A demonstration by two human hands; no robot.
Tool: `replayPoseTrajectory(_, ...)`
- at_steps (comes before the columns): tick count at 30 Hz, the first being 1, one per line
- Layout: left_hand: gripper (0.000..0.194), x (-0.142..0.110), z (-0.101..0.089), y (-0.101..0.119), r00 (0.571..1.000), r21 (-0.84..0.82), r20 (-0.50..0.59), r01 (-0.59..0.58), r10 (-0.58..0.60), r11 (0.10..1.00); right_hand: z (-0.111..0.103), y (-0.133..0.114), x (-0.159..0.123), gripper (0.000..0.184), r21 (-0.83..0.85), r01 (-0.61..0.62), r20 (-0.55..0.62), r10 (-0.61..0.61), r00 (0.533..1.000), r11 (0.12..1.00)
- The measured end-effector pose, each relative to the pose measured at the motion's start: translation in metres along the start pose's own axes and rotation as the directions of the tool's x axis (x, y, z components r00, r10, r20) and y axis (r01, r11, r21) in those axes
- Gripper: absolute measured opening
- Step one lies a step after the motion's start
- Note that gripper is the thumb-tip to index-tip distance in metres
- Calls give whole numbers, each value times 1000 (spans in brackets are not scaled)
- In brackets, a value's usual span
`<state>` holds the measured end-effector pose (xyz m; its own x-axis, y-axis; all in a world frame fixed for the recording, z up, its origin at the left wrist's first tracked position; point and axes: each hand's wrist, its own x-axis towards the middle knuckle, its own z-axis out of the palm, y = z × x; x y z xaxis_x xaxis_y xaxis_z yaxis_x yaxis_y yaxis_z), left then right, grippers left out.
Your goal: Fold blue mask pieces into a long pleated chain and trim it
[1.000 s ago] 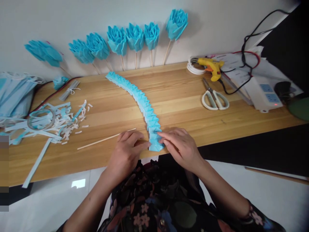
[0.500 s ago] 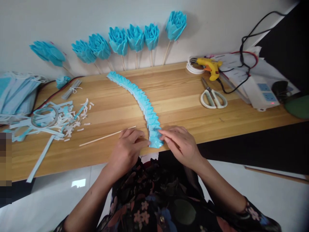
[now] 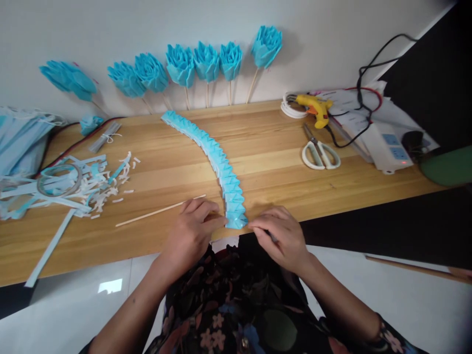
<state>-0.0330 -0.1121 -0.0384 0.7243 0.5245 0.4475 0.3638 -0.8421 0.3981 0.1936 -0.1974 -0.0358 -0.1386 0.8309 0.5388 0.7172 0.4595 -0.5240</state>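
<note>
A long strip of overlapping folded blue petals [image 3: 217,160] curves across the wooden table, its near end by the front edge. At that end, my left hand [image 3: 193,226] is closed, with its thumb tip on the strip's left edge and the other fingers curled under. Opposite it, my right hand [image 3: 280,233] holds its index finger and thumb together at the right corner of the last fold. A thin wooden stick [image 3: 158,211] lies left of the strip, its far end close to my left knuckles.
Several blue flowers on sticks [image 3: 180,66] lean on the wall. Scissors [image 3: 320,152], a yellow glue gun [image 3: 317,107] and a power strip [image 3: 389,147] lie right. Left are paper scraps [image 3: 92,182], a tape roll [image 3: 59,180] and stacked face masks [image 3: 22,142].
My right fingertips have slid down from the fold above to the right corner of the strip's end. My left hand stays at the left edge. The view has shifted slightly.
</note>
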Motion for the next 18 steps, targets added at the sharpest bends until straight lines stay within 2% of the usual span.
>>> replayPoseTrajectory(4, 28, 1, -1, 2, 1000, -13, -2, 7, -7, 1000, -19, 9, 16, 16, -40, -39, -69, 36, 997, 998)
replayPoseTrajectory(8, 28, 2, -2, 4, 1000, -21, -22, -6, 5, 1000, -22, 18, 45, 14, -58, 15, -50, -18, 999, 998)
replayPoseTrajectory(13, 27, 4, -4, 5, 1000, -12, -17, -3, 2, 1000, -8, 41, 93, 21, -33, 54, 72, -52, 996, 998)
replayPoseTrajectory(16, 29, 4, -4, 5, 999, -39, -46, -4, 2, 999, 4, 64, 129, 25, -43, -20, 186, 27, 982, 999)
replayPoseTrajectory(18, 32, 3, -5, 4, 998, -102, -65, 9, -16, 995, 14, 78, 153, 24, -106, -107, 276, 133, 952, 989)
